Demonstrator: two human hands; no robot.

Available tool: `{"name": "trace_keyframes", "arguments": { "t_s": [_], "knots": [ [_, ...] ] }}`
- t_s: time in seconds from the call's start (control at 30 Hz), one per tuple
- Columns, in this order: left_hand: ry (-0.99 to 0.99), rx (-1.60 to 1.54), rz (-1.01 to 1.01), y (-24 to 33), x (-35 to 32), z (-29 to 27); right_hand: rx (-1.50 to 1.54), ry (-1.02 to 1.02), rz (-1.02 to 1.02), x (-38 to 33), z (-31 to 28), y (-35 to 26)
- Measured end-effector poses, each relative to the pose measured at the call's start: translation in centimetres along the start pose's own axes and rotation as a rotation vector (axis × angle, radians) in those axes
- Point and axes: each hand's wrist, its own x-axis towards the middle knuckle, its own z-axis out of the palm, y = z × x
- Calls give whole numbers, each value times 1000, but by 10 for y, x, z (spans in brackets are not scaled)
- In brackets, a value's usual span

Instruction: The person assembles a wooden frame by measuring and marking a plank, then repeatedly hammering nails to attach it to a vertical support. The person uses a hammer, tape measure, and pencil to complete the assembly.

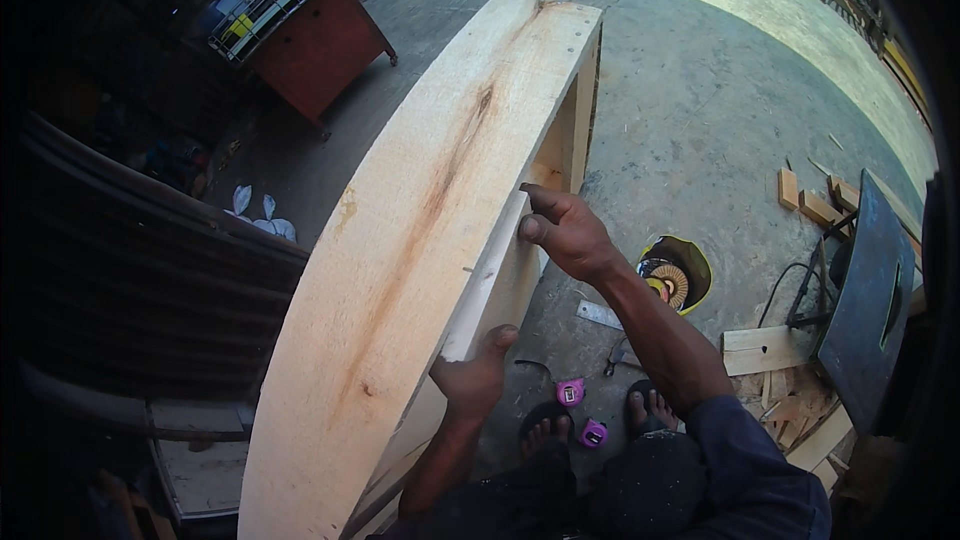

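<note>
One pale wooden board [487, 277] sits at the right edge of a curved timber frame [420, 210], far end pinched by fingers of the right hand [572, 237], near end gripped by the left hand [474, 380], fingers partly hidden; uneven pushing could tilt it askew.

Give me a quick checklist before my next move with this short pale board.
1. Left hand at the short pale board's near end: ok.
2. Right hand at its far end: ok.
3. Short board flush against the big curved board: cannot tell, contact hidden.
4. Hands gloved: not ok, both bare.
5. Toes covered: not ok, bare toes show.
6. No tools around the feet: not ok, two pink tape measures there.
</note>
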Motion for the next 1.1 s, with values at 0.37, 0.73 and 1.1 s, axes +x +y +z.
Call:
{"name": "trace_keyframes", "arguments": {
  "t_s": [0.37, 0.73, 1.1],
  "knots": [
    [250, 24, 109, -5, 10, 7, -381, 75, -117, -11, -2, -14],
    [204, -22, 80, -27, 14, -7, -1592, -213, 745, -140, -194, 38],
    [250, 132, 111, -21, 5, -13, -1937, -369, 793, -143, -215, 122]
  ]
}}
